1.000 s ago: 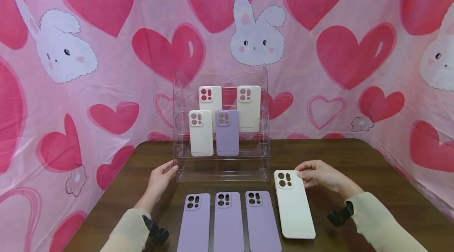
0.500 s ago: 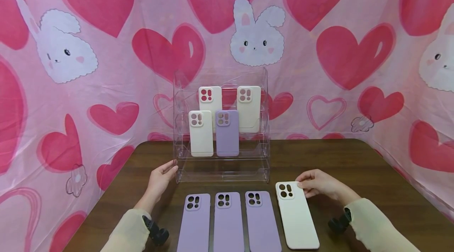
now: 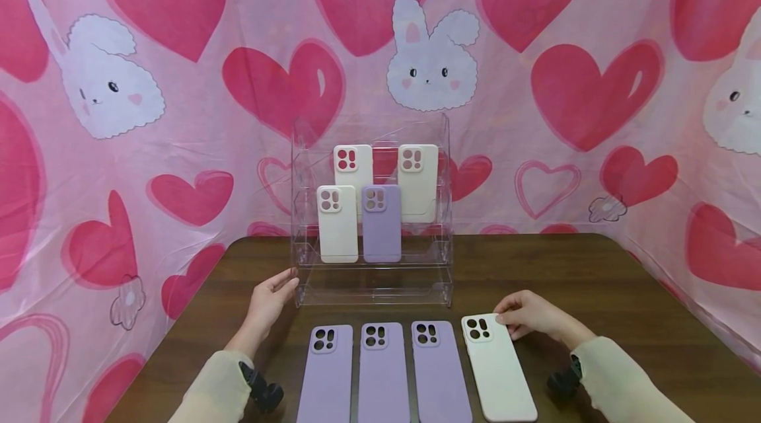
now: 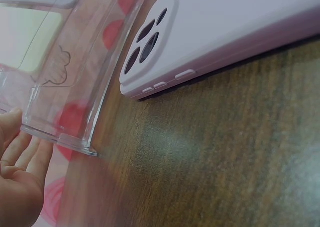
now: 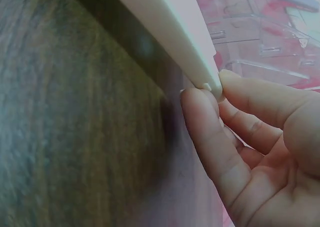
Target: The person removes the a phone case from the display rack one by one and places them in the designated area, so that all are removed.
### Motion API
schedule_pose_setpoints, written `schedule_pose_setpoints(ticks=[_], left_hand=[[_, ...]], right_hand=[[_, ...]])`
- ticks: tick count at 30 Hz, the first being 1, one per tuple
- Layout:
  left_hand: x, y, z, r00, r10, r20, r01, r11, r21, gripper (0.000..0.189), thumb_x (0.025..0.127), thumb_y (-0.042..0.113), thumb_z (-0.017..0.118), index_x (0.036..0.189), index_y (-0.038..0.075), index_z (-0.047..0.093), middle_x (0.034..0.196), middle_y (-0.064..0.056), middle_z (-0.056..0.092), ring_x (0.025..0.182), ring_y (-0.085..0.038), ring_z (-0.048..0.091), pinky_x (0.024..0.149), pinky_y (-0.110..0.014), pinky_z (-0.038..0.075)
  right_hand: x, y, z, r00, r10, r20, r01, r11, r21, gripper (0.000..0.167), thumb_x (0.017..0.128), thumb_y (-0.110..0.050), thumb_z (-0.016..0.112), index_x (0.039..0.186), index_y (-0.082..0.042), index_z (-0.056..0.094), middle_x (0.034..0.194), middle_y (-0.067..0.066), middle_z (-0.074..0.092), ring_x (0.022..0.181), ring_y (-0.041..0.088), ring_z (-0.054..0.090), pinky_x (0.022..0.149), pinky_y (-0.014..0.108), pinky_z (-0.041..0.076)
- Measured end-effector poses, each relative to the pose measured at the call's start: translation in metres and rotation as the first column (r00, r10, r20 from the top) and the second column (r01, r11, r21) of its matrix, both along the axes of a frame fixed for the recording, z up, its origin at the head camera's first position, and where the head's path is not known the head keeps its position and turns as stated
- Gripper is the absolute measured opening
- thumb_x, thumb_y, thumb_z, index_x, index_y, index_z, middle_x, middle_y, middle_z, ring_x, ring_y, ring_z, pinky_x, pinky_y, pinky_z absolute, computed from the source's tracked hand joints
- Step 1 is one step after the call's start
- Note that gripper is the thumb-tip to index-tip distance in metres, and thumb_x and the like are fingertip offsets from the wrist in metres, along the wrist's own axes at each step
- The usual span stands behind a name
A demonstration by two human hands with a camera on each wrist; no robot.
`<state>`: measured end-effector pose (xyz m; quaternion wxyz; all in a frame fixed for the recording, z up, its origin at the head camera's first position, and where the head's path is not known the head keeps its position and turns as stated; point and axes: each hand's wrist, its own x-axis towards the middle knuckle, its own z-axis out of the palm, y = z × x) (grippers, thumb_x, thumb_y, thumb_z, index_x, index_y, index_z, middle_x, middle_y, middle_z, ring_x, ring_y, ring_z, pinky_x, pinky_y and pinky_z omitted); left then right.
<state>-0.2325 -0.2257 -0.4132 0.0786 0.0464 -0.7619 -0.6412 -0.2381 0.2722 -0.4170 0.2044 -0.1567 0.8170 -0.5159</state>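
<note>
My right hand (image 3: 535, 317) pinches the upper right corner of a white phone case (image 3: 499, 370) between thumb and fingers. In the right wrist view that white phone case (image 5: 175, 37) is tilted, its held corner raised above the wood. With my left hand (image 3: 269, 301) I hold the lower left side of a clear acrylic display stand (image 3: 373, 296); the left wrist view shows the thumb and fingers at the stand's edge. White cases (image 3: 339, 231) and a purple case (image 3: 382, 228) stand upright on its tiers.
Three purple phone cases (image 3: 383, 370) lie in a row on the dark wooden table (image 3: 547, 264), left of the white one. Behind the stand hangs a pink cloth (image 3: 368, 79) with hearts and rabbits. A black wrist camera (image 3: 264, 393) sits on the left sleeve.
My right hand has moved down toward the table's near side, bringing the white phone case level with the purple row. My left hand has stayed at the display stand.
</note>
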Motion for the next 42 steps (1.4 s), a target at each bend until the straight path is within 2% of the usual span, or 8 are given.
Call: schedule_pose_setpoints(ticks=[10,29,42], left_hand=[[0.000,-0.001,0.000,1.000,-0.005,-0.006,0.005,1.000,0.004,0.043,0.094,0.009,0.053,0.131,-0.010,0.043,0.133,-0.020,0.044,0.119,-0.031,0.045,0.093,-0.033,0.042],[0.000,0.000,0.000,1.000,-0.006,0.007,0.006,1.000,0.006,0.043,0.094,0.010,0.053,0.131,-0.008,0.043,0.133,-0.019,0.045,0.120,-0.030,0.045,0.095,-0.035,0.041],[-0.001,0.000,-0.001,1.000,-0.002,0.003,0.002,1.000,0.015,0.043,0.094,0.009,0.053,0.131,-0.009,0.043,0.133,-0.020,0.045,0.119,-0.030,0.046,0.094,-0.034,0.041]], right_hand=[[0.004,-0.006,-0.004,0.999,-0.001,-0.040,0.003,0.998,0.055,0.018,0.084,-0.006,0.065,0.094,0.008,0.063,0.068,0.006,0.057,0.057,0.015,0.054,0.054,0.033,0.056],[0.007,-0.009,-0.003,0.998,-0.055,-0.034,0.058,0.994,0.089,0.017,0.084,-0.007,0.065,0.094,0.007,0.063,0.068,0.006,0.057,0.057,0.016,0.055,0.055,0.033,0.056],[0.001,-0.010,0.014,0.995,-0.079,-0.066,0.081,0.996,0.034,0.027,0.085,-0.007,0.065,0.100,0.014,0.060,0.074,0.009,0.058,0.062,0.018,0.057,0.059,0.036,0.057]])
